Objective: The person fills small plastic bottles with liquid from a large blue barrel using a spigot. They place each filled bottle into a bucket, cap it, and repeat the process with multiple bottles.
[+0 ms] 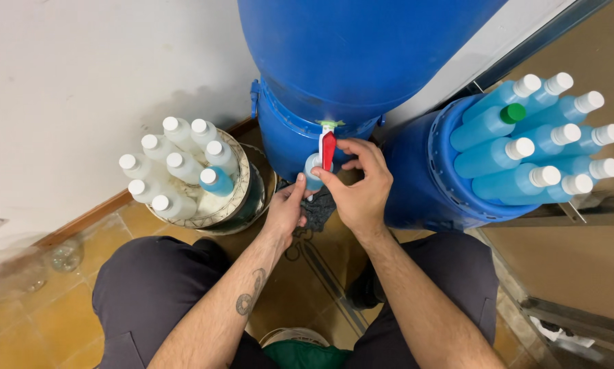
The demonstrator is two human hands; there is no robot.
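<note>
Hands meet at the red tap (328, 150) on the front of the large blue drum (348, 61). Left hand (285, 212) is closed around the lower part of a small bottle (313, 171), which stands upright directly under the tap spout with its open neck at the outlet. Right hand (360, 188) sits beside the tap, thumb and forefinger pinched on the red lever, remaining fingers curled loosely. A dark cloth (318, 210) lies below the bottle, between the two wrists. To the left, a round bucket (242, 198) holds a cluster of upright bottles with white caps; most appear clear, one contains blue liquid (216, 182). To the right, a second blue container (423, 178) holds a batch of bottles filled with blue liquid (519, 147), capped white except one with a green cap (513, 113). The person crouches on a tiled floor (54, 311), knees either side of the arms.
</note>
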